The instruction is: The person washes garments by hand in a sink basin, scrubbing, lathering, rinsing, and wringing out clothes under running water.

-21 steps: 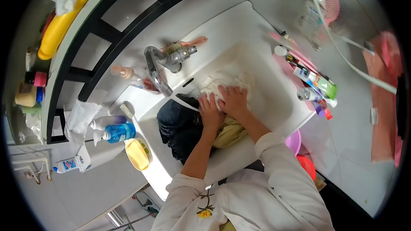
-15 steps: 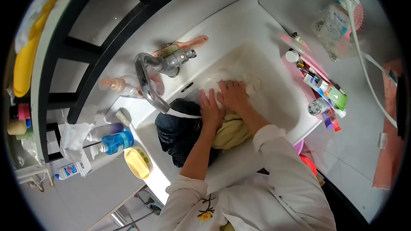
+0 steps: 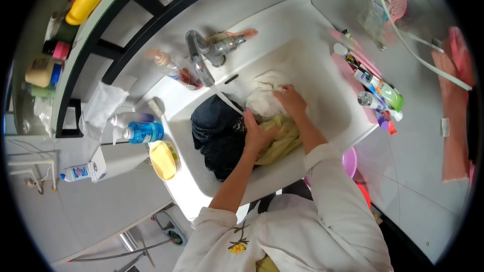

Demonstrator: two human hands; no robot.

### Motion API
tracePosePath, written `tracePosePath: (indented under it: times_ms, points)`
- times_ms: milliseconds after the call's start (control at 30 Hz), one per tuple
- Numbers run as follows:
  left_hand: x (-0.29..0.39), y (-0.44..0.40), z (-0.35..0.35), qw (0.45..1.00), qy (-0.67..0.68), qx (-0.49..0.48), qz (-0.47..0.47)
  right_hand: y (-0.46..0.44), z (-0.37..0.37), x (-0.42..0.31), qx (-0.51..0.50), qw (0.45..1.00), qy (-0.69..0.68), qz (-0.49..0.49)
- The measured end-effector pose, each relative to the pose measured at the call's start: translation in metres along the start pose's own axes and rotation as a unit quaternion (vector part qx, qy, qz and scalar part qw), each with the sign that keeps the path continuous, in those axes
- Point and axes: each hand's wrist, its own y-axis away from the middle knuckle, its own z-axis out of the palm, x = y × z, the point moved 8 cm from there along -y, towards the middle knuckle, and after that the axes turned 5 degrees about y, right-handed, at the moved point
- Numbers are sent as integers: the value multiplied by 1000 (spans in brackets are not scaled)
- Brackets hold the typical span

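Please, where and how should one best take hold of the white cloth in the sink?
Probably by the bunched folds at the right edge of the white cloth, coming from the right and above. It lies in a loose heap; the right hand is at that edge, while the yellow cloth borders the near side.

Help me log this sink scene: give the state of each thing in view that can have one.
Faucet: running, a thin stream coming from its spout
Dark garment: bunched up in the sink
White cloth: crumpled
Pale yellow cloth: crumpled
Left hand: open, thumb spread
Right hand: fingers curled at the white cloth, grip unclear
Sleeves: pushed up, forearms bare
Blue bottle: pump top fitted
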Motion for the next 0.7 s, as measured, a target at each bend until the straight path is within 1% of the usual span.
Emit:
tracePosePath:
  times_ms: [67,133,167,233,267,300,333,367,400,467,567,633,667,700]
  points:
    - [6,23,4,997,-35,-53,-37,4,-2,29,13,997,-54,49]
    - [11,38,8,981,-131,-120,-81,6,-1,48,-22,967,-225,117]
    - [18,44,4,987,-123,-84,-57,9,2,56,-41,939,-307,150]
    - [29,55,-4,994,-106,-10,-8,21,-15,38,-43,922,-371,100]
    - [16,59,-6,999,35,-4,-40,31,-26,27,-46,912,-400,78]
    - [-4,56,-11,982,174,3,-68,37,-39,12,-33,919,-388,56]
    - [-18,54,-18,947,308,9,-95,45,-52,-9,-21,925,-378,35]
    - [-8,61,-42,914,384,46,-123,53,-62,-28,-9,930,-368,17]
    - [9,70,-70,873,456,84,-151,58,-68,-47,-18,929,-370,-12]
    - [25,73,-127,866,464,142,-125,70,-80,-83,-36,925,-372,-68]
    - [60,79,-198,864,445,219,-82,102,-92,-145,-100,900,-406,-121]
    - [81,81,-230,854,441,276,-37,123,-103,-178,-107,890,-401,-191]
    - [79,79,-238,855,423,300,-26,133,-111,-191,-111,883,-397,-226]
    - [74,77,-244,855,405,324,-14,141,-117,-196,-120,888,-373,-241]
